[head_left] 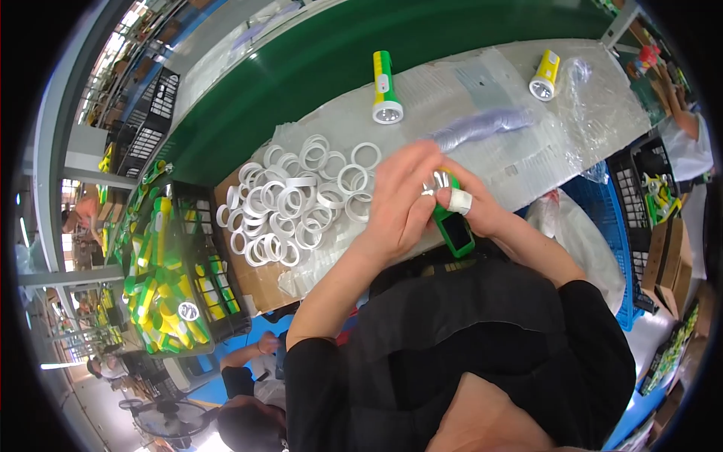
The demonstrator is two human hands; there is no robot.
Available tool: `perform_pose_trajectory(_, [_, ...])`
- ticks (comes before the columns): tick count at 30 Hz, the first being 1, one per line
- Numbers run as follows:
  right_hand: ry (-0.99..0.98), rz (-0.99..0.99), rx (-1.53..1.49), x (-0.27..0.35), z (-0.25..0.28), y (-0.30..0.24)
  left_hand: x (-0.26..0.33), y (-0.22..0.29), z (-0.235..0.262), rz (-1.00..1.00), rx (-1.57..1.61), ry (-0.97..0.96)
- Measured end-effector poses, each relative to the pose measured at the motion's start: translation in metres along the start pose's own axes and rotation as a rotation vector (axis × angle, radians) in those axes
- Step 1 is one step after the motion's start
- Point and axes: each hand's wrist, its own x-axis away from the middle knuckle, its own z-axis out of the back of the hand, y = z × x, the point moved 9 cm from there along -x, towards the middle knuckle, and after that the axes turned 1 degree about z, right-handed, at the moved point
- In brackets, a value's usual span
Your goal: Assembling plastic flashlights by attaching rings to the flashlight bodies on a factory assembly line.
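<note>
Close to my body, my right hand (482,211) wraps round a green flashlight (455,232) with a dark opening in its side. A white wrap (459,201) covers part of one finger or the thumb. My left hand (403,196) closes over the flashlight's head end, its upper fingers a little blurred. Something shiny and silvery (439,181) shows between the hands; its shape is mostly hidden. Left of my left hand lies a heap of white plastic rings (290,202). A green and yellow flashlight (382,84) and a yellow one (544,75) lie farther off on the table.
Clear plastic sheeting (437,98) covers the table, with a rolled purplish plastic bag (482,126) on it. At left stands a bin of green and yellow flashlight parts (162,286). Black crates and a cardboard box (669,264) are at right. Another person (252,418) sits at lower left.
</note>
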Motion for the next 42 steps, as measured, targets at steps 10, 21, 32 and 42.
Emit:
perform_pose_trajectory(10, [0.04,0.314,0.16,-0.037,0.004,-0.027,0.016,-0.108,0.036,0.485,-0.788,-0.354])
perform_pose_trajectory(21, [0.034,0.514,0.475,-0.048,0.007,-0.029,-0.028,-0.009,0.053,0.145,-0.136,0.048])
perform_pose_trajectory(32, [-0.05,0.596,0.388,-0.038,0.017,-0.078,-0.045,0.002,0.047,0.139,-0.22,-0.074])
perform_pose_trajectory(42, [-0.359,0.444,1.48,-0.019,-0.018,-0.148,-0.054,0.009,-0.002,0.078,-0.106,-0.095])
